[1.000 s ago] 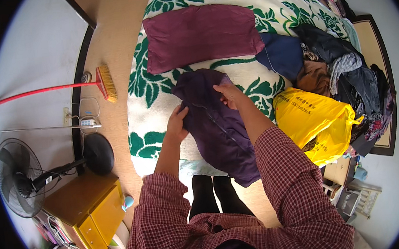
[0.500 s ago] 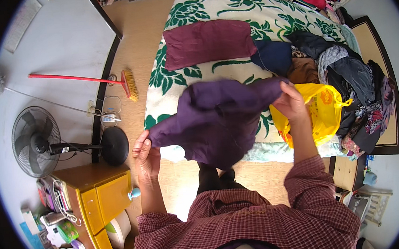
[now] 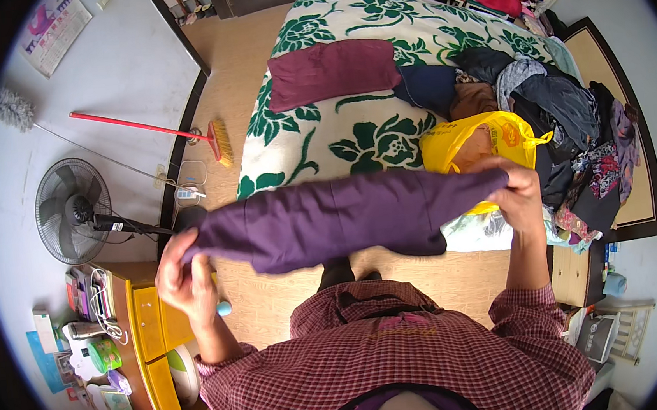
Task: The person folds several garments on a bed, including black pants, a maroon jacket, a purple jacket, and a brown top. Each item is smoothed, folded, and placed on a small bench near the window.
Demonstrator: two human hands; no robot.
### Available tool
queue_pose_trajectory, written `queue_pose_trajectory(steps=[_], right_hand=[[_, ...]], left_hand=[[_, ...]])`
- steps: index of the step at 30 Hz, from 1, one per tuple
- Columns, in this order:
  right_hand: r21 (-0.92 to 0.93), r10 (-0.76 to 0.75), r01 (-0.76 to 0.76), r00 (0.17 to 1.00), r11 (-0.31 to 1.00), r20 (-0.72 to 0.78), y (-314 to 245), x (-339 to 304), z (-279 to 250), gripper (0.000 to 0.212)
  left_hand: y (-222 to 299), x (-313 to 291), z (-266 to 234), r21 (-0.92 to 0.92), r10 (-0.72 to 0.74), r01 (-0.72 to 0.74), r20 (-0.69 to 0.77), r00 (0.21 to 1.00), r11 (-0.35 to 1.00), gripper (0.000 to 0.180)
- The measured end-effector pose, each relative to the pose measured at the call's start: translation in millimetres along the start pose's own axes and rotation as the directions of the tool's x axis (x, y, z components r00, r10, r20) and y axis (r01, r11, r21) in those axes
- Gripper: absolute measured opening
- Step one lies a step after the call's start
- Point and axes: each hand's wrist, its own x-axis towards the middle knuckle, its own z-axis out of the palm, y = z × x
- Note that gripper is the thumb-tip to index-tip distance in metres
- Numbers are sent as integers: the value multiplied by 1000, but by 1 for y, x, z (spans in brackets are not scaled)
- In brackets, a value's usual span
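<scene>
Stretched between both hands is a dark purple garment, held in the air as a long band in front of my body; its exact kind I cannot tell. My left hand grips its left end between thumb and fingers. At the other end, my right hand pinches the cloth, close to a yellow plastic bag at the bed's near edge. Beyond the garment, a maroon folded cloth lies flat on the bed, with a dark blue folded cloth beside it.
A green-flowered white blanket covers the bed. Piled clothes lie at its right side. On the left are a standing fan, a red-handled broom, a duster and a yellow wooden cabinet.
The garment has gone from hanging loose and bunched to pulled out lengthwise. My hands have moved farther apart, the left one to the left and the right one to the right.
</scene>
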Motion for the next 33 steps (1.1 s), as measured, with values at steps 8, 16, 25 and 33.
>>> queue_pose_trajectory(steps=[8,16,25,33], right_hand=[[309,356,-264,888,913,-291,-8,38,7,24],[501,567,-386,774,775,-281,207,236,14,34],[-131,681,-823,537,553,-497,435,35,52,29],[-229,604,-965,109,-125,-789,435,-103,82,74]], left_hand=[[-12,47,18,-171,-252,240,-55,966,956,14],[-215,159,209,-340,-567,655,329,755,675,25],[-419,-85,244,523,-716,503,374,590,688,65],[-425,-258,187,287,-954,929,251,162,234,57]])
